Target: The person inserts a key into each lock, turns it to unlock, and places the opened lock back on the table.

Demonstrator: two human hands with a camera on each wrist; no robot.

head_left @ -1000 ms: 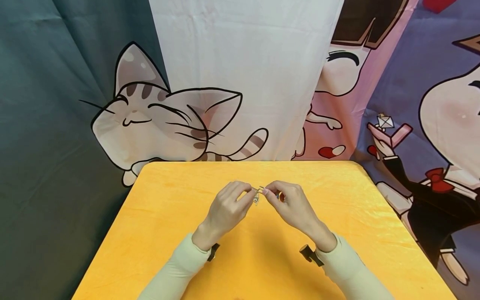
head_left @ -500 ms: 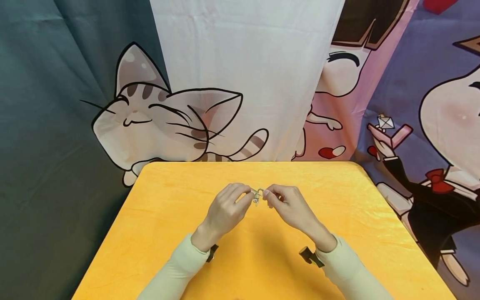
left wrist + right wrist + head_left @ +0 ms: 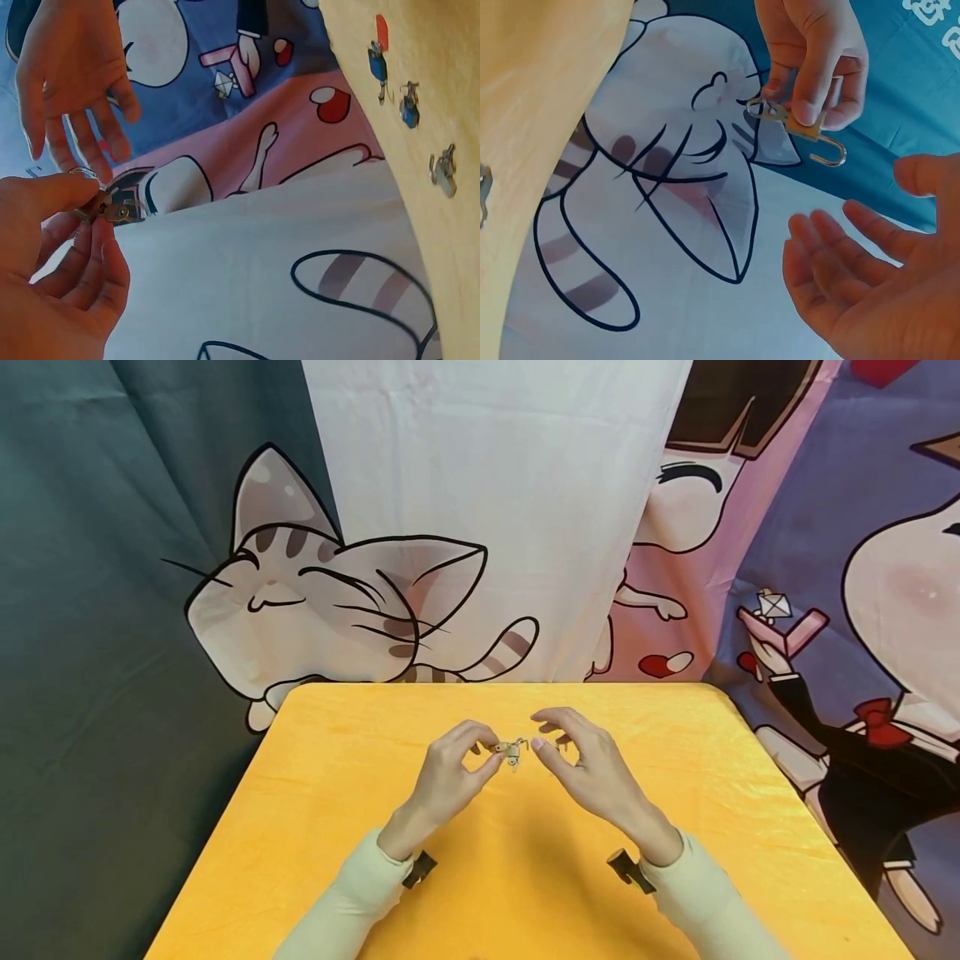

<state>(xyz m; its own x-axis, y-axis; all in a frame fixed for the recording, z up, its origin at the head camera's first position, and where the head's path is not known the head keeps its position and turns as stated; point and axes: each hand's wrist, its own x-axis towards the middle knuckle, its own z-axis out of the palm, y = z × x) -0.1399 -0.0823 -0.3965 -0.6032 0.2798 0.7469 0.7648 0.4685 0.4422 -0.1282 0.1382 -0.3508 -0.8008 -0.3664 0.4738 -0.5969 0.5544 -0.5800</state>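
Between thumb and fingers, my left hand (image 3: 453, 772) pinches a small brass padlock (image 3: 804, 129). Its silver shackle (image 3: 842, 159) hangs open, one end free of the body. Keys (image 3: 771, 109) dangle from the lock on the other side; in the head view they hang just below it. To the right, my right hand (image 3: 596, 768) is apart from the padlock, its fingers spread and holding nothing. In the left wrist view the left thumb (image 3: 56, 191) and fingers hide part of the padlock body.
A yellow cloth covers the table (image 3: 360, 827). On it, in the left wrist view, lie a blue padlock (image 3: 377, 64) beside a red piece, another blue padlock (image 3: 409, 112) and a greyish padlock (image 3: 445, 176). Printed curtains (image 3: 495, 485) hang behind the table.
My right fingers were at the shackle and have let go, opening and drawing back to the right. My left hand has shifted slightly left, with the padlock now more exposed.
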